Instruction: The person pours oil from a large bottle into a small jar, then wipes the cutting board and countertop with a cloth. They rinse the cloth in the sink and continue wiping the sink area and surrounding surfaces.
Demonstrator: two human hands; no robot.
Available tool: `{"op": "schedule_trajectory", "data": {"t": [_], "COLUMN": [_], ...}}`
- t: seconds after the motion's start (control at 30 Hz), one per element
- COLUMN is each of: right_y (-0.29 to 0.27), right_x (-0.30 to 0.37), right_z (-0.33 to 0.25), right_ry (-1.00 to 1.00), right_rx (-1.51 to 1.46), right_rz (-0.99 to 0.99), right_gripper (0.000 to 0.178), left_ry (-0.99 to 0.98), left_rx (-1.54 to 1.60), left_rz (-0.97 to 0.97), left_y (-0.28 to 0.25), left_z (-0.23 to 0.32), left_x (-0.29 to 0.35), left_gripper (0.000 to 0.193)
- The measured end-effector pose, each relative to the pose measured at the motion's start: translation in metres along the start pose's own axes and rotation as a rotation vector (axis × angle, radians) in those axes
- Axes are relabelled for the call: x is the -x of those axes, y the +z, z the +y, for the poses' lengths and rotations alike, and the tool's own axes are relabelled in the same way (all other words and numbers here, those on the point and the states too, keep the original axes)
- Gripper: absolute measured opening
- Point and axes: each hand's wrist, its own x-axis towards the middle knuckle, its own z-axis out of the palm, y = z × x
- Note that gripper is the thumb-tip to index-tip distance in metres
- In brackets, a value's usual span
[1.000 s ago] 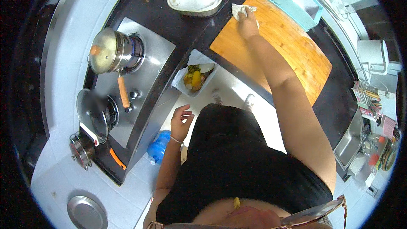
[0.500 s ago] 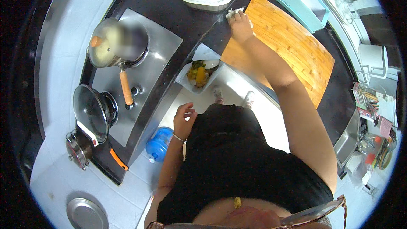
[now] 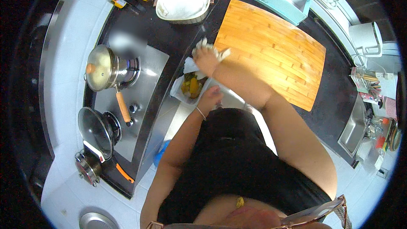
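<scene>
A right hand (image 3: 206, 60) grips a crumpled, pale cloth (image 3: 224, 54) at the edge of a dark kitchen counter (image 3: 180, 38), its folds showing past the fingers on both sides. The left hand (image 3: 210, 98), blurred, hangs just below the right, near the waste bin (image 3: 183, 98); its fingers look bent, but whether they are closed on anything, or touch the bin, cannot be told. To the left of that hand, yellow and green scraps (image 3: 191, 86) already sit inside the bin. To the right of the cloth lies a wooden cutting board (image 3: 271, 51), its grain visible across its face. The wiping appears under way rather than finished: the cloth remains in the grip, at the counter's edge beside the board's near-left corner, not yet laid down. How much of the surface has been covered cannot be judged. Well to the left of both hands, a lidded saucepan (image 3: 101, 68) stands on a burner, a wok (image 3: 95, 129) beside it, neither of them being handled.
</scene>
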Motion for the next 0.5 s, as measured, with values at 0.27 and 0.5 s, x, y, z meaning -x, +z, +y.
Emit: {"op": "schedule_trajectory", "data": {"t": [0.27,0.5], "right_y": [-0.035,-0.101], "right_x": [-0.003,0.053], "right_z": [-0.026,0.055], "right_ry": [0.215,0.194], "right_rx": [-0.974,-0.726], "right_rz": [0.192,0.536], "right_gripper": [0.021,0.033], "left_ry": [-0.059,0.125], "left_rx": [0.114,0.46], "left_rz": [-0.034,0.035], "left_y": [0.029,-0.013], "left_z": [0.056,0.017], "left_x": [0.02,-0.044], "left_gripper": [0.041,0.04]}}
